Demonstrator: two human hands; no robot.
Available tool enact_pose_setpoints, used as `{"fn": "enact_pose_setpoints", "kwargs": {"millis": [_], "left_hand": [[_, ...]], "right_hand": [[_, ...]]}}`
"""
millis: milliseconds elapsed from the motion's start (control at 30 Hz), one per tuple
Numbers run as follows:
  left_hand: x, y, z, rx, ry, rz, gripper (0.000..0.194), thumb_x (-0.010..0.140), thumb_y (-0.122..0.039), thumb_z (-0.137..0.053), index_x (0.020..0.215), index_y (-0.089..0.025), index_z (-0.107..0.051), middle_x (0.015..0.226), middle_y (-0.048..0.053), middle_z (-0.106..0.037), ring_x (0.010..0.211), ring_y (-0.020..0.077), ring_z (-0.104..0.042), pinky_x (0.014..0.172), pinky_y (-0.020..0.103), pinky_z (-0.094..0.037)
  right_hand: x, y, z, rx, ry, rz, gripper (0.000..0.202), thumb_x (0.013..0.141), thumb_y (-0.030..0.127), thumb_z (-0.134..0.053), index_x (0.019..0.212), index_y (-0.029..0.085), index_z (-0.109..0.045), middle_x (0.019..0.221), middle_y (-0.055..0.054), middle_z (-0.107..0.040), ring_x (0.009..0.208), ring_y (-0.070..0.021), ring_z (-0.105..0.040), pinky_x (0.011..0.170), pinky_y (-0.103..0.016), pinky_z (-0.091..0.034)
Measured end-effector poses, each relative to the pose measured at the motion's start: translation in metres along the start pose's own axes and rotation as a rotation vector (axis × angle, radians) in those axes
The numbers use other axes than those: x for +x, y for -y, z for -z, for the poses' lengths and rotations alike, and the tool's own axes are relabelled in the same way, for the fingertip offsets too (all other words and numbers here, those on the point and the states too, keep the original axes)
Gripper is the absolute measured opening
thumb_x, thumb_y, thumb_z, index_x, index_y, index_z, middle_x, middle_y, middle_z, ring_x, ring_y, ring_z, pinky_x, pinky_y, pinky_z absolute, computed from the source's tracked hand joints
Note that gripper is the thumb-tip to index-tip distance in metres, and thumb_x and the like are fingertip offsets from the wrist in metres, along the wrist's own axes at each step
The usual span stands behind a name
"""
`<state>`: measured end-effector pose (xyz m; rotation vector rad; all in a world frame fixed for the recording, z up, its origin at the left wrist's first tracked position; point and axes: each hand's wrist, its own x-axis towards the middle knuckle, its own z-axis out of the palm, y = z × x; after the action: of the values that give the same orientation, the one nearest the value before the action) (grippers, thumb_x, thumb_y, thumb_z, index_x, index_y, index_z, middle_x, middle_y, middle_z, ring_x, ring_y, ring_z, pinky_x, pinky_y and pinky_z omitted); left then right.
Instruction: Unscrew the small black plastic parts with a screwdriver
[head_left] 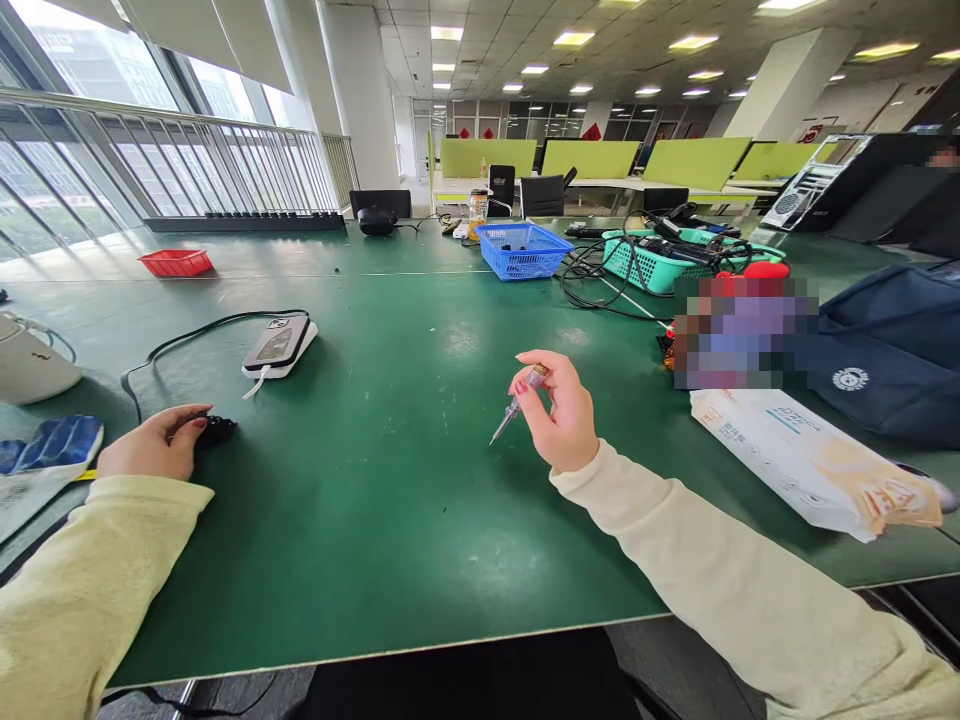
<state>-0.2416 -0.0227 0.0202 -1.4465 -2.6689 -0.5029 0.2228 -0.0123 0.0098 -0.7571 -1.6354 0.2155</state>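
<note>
My right hand [561,412] is raised over the middle of the green table, closed round a small screwdriver [512,410] with a clear handle. The screwdriver's thin metal tip slants down to the left, and I cannot tell whether it touches the tabletop. At the left, my left hand [154,442] rests low over the table with thumb and fingers pinched on a small black object [217,429]. What that object is I cannot make out, as the fingers hide part of it. Just beyond it lies a phone [279,340] on a white block with a cable.
A blue-and-white work glove [52,447] lies left of my left hand. Farther back are a red tray [177,263], a blue basket [523,252] and a teal basket [652,268] with cables. A tissue pack [802,455] and dark blue bag [892,350] sit right.
</note>
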Motion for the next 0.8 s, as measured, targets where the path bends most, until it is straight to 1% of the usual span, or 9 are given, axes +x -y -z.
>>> {"fn": "enact_pose_setpoints", "kwargs": {"millis": [100,233,333,400,467,633,700,767,800], "left_hand": [[0.002,-0.002,0.002,0.023,0.025,0.013,0.046,0.093,-0.046,-0.044,0.128,-0.027,-0.067,0.093,0.001,-0.075,0.078,0.0190,-0.061,0.069,0.027,-0.046],[-0.003,-0.004,0.002,0.010,0.013,0.005,0.048,0.092,-0.046,-0.042,0.127,-0.025,-0.067,0.099,0.004,-0.075,0.086,0.0224,-0.065,0.075,0.031,-0.049],[-0.011,-0.006,0.001,-0.011,-0.067,-0.035,0.049,0.093,-0.046,-0.037,0.124,-0.025,-0.068,0.100,0.005,-0.075,0.089,0.0241,-0.065,0.079,0.033,-0.049],[-0.017,-0.007,0.000,-0.018,-0.124,-0.074,0.050,0.093,-0.047,-0.035,0.122,-0.024,-0.069,0.097,0.005,-0.075,0.088,0.0246,-0.065,0.079,0.034,-0.049],[-0.020,-0.008,0.000,-0.014,-0.141,-0.097,0.051,0.093,-0.048,-0.034,0.120,-0.025,-0.070,0.094,0.006,-0.074,0.085,0.0246,-0.064,0.076,0.034,-0.048],[-0.016,-0.004,-0.001,0.022,-0.114,-0.117,0.050,0.093,-0.045,-0.033,0.121,-0.025,-0.070,0.088,0.005,-0.070,0.077,0.0227,-0.060,0.069,0.032,-0.046],[-0.012,0.000,-0.001,0.029,-0.081,-0.111,0.048,0.093,-0.043,-0.035,0.121,-0.026,-0.069,0.085,0.004,-0.070,0.076,0.0224,-0.061,0.068,0.032,-0.047],[-0.006,0.005,-0.003,0.040,-0.058,-0.124,0.046,0.092,-0.042,-0.037,0.122,-0.027,-0.069,0.087,0.004,-0.071,0.078,0.0233,-0.063,0.068,0.033,-0.049],[-0.001,0.008,-0.005,0.039,-0.054,-0.144,0.045,0.092,-0.040,-0.037,0.121,-0.027,-0.069,0.092,0.004,-0.072,0.083,0.0238,-0.065,0.071,0.034,-0.051]], "right_hand": [[0.000,0.000,0.000,0.021,-0.005,0.010,0.018,0.098,0.025,-0.053,0.116,0.025,-0.055,0.079,0.001,-0.065,0.067,-0.0140,-0.063,0.069,-0.030,-0.055],[0.000,0.000,0.000,0.023,0.001,0.007,0.019,0.097,0.024,-0.053,0.116,0.025,-0.055,0.079,0.001,-0.065,0.068,-0.0141,-0.063,0.069,-0.030,-0.055],[0.000,0.000,0.000,0.026,0.012,0.005,0.019,0.097,0.023,-0.053,0.116,0.025,-0.055,0.079,0.001,-0.065,0.068,-0.0141,-0.063,0.069,-0.030,-0.055],[0.000,0.001,0.000,0.028,0.010,0.009,0.020,0.097,0.022,-0.053,0.116,0.025,-0.055,0.079,0.001,-0.065,0.067,-0.0139,-0.063,0.069,-0.030,-0.055],[0.000,0.001,0.001,0.024,0.008,0.014,0.021,0.096,0.020,-0.053,0.116,0.025,-0.055,0.079,0.001,-0.065,0.067,-0.0136,-0.063,0.069,-0.029,-0.055],[0.000,0.001,0.001,0.013,0.012,0.018,0.021,0.096,0.020,-0.053,0.116,0.025,-0.054,0.079,0.001,-0.065,0.068,-0.0137,-0.063,0.069,-0.030,-0.055],[0.000,0.002,0.001,0.011,0.010,0.016,0.020,0.096,0.021,-0.053,0.116,0.025,-0.054,0.079,0.001,-0.065,0.068,-0.0139,-0.063,0.069,-0.030,-0.055],[0.000,0.002,0.000,0.009,0.011,0.016,0.020,0.096,0.021,-0.052,0.116,0.025,-0.054,0.079,0.001,-0.065,0.068,-0.0140,-0.063,0.069,-0.030,-0.055],[0.000,0.002,0.000,0.009,0.013,0.016,0.020,0.096,0.021,-0.052,0.116,0.025,-0.054,0.079,0.001,-0.065,0.068,-0.0140,-0.063,0.069,-0.030,-0.055]]}}
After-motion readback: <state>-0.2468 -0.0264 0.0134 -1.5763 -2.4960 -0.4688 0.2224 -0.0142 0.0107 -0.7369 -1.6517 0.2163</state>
